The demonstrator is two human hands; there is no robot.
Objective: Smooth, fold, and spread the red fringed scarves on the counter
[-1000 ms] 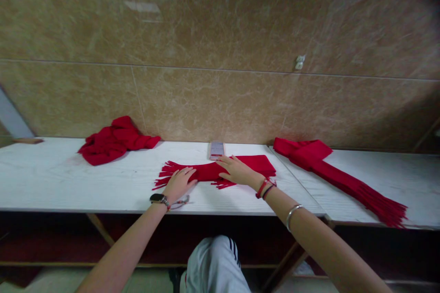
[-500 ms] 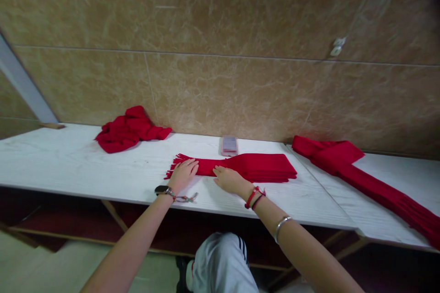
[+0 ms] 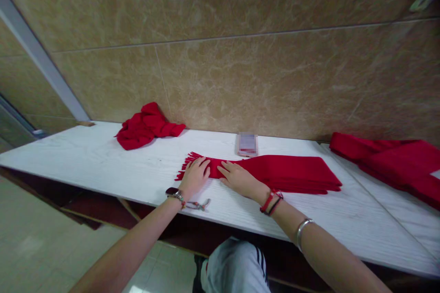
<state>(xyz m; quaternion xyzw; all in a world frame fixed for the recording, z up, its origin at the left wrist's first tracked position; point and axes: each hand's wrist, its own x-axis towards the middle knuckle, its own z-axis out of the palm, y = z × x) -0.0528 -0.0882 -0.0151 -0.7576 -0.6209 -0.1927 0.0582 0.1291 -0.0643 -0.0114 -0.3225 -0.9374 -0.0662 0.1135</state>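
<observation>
We have both hands laid flat, fingers loosely spread and clamped on nothing: our left hand [image 3: 195, 177] rests beside the fringe of a folded red scarf [image 3: 295, 171], our right hand [image 3: 240, 178] on its narrow stretch. The scarf runs beneath both hands, roughly along the worktop [image 3: 137, 169], with its broad layered end reaching out to the right of our right hand. Just behind it, near the back edge, lies one phone [image 3: 247, 144], its screen blurred. Toward the back left corner we see one crumpled red cloth [image 3: 146, 128], and on the right, by the back edge, one red strip [image 3: 388, 160] running out of view, making three red pieces. The white worktop stands against a brown marbled wall [image 3: 240, 82]; below its front edge we see a pale tiled floor [image 3: 27, 233].
</observation>
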